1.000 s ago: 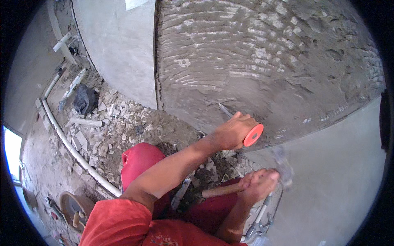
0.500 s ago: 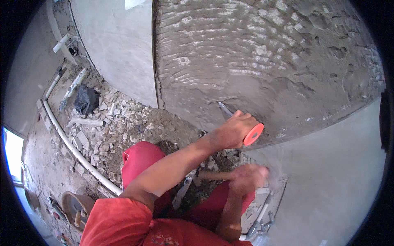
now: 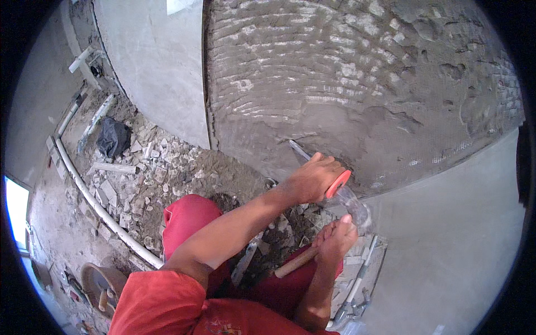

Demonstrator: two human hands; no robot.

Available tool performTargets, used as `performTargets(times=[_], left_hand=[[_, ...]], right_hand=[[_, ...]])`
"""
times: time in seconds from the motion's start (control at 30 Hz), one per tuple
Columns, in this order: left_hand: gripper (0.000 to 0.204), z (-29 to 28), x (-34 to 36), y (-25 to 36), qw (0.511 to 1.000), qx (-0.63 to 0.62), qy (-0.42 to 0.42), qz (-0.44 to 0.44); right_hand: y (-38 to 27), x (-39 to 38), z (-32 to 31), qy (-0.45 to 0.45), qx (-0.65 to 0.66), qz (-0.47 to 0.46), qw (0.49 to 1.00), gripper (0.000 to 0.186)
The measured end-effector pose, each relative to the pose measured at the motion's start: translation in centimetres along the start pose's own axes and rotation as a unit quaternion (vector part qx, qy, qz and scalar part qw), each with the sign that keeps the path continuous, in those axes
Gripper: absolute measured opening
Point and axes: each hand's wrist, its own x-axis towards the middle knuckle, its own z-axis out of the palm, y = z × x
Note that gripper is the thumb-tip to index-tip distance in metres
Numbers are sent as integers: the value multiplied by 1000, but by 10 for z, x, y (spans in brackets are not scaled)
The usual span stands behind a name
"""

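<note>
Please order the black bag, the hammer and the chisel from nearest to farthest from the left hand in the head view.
1. Chisel: gripped in the left hand.
2. Hammer: below, in the right hand.
3. Black bag: far left, among rubble.

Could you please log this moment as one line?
left hand: grips grey metal chisel with round orange guard | right hand: grips wooden-handled hammer, head blurred | chisel tip: at rough grey mortared wall

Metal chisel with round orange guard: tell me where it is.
Just right of centre in the head view, the chisel is in the left hand, tip at the rough grey mortar.
</note>
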Motion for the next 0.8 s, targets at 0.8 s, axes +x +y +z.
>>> performTargets(times=[0.8], left_hand=[[23, -4, 7, 1, 998, -34, 37, -44]], right_hand=[[-33, -1, 3, 4, 105, -48, 993, 43]])
